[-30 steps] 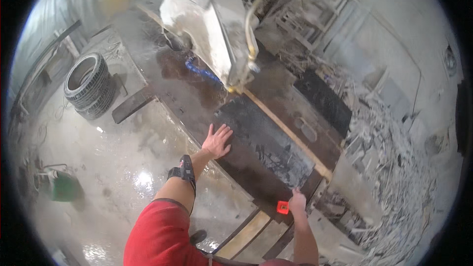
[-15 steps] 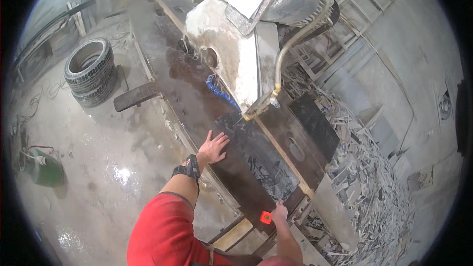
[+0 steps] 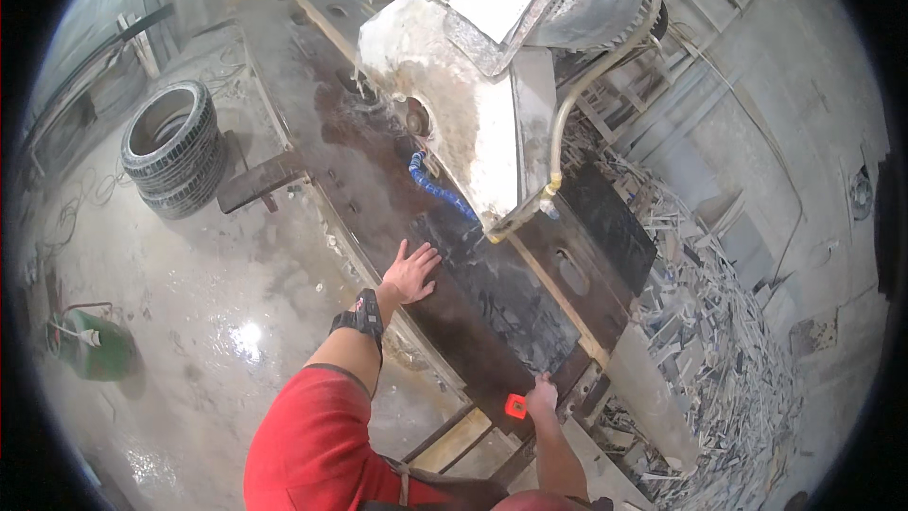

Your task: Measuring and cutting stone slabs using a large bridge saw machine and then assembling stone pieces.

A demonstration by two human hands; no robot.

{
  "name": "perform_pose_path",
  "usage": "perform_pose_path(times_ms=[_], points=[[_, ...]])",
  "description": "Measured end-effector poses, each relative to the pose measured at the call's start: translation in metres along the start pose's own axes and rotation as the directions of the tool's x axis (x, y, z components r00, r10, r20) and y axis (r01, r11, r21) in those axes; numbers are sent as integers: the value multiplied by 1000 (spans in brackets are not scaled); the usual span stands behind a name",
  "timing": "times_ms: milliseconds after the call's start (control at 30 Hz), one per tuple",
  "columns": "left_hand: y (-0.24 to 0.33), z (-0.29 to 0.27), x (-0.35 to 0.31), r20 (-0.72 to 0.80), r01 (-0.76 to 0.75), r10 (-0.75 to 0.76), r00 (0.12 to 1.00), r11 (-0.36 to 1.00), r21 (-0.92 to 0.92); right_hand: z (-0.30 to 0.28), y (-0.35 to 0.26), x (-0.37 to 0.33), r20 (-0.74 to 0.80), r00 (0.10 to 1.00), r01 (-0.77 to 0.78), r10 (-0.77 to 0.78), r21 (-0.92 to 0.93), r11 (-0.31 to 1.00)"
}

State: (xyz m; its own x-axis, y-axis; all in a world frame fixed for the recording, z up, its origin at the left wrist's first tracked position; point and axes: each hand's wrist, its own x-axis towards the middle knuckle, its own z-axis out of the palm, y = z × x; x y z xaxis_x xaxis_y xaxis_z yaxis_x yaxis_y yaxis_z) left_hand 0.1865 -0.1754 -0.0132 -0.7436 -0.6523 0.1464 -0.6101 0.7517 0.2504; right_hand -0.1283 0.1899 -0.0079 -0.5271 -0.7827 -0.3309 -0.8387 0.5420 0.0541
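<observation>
Left hand (image 3: pixel 410 274) spread flat, gripping nothing, right hand (image 3: pixel 541 398) curled by orange tape measure (image 3: pixel 515 406), hold unclear; uneven pushing could skew dark slab (image 3: pixel 503 290).

No legible text, label, number or sign anywhere.

The single view looks from the person's head, through the left of two side-by-side fisheye cameras, facing forward and steeply down onto the worktop (image 3: pixel 440 329). It sits close above the red sleeve (image 3: pixel 312 431) at the near edge, with the left hand (image 3: pixel 410 275) and right hand (image 3: pixel 542 397) in mid-range, and reaches the machine (image 3: pixel 454 85) on the far side, wet floor (image 3: pixel 203 293) at left and rubble (image 3: pixel 733 369) at right.
</observation>
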Motion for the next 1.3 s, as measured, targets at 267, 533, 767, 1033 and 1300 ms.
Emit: perform_pose_path(times_ms=[267,533,767,1033,1300], points=[[-24,-8,-6,16,-10,11,1000,1000,-15,11,-25,-2,-68,998,5,-7,-29,1000],[-72,0,3,-130,-42,35,991,997,-58,7,-52,23,-121,989,81,-88,-61,995],[-75,-8,31,-59,-25,24,998,1000,-18,-4,-55,37,-135,991,26,-23,16,1000],[-86,-5,19,-69,-34,36,997,999,32,-15,-77,27,-75,996,-36,41,59,998],[-103,-11,23,-48,-30,32,998,998,47,-22,-94,37,-30,998,-48,49,31,998]])
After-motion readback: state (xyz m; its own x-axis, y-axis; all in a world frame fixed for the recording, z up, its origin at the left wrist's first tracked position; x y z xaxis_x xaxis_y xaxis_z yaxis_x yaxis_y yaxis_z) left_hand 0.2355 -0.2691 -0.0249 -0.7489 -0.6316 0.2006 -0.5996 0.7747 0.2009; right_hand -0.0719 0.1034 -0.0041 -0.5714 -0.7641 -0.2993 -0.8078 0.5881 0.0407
